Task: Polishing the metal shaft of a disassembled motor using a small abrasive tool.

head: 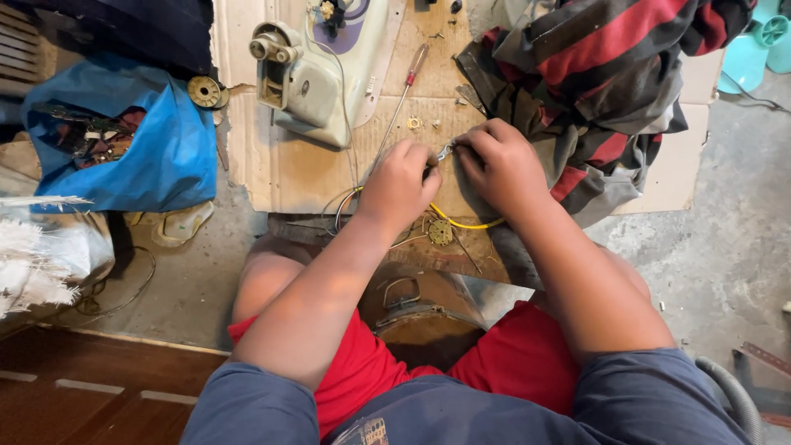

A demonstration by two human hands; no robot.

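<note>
Your left hand (401,183) and right hand (499,167) meet at the centre of the head view, fingers pinched shut on a small shiny metal fitting (446,151) between them. A smooth yellow wire (461,222) loops out at 6 o'clock. On the worn cardboard sheet (305,177), a slim red-handled screwdriver (404,95) lies at 11 o'clock, striped crumpled cloth (610,91) at 2 o'clock.
</note>
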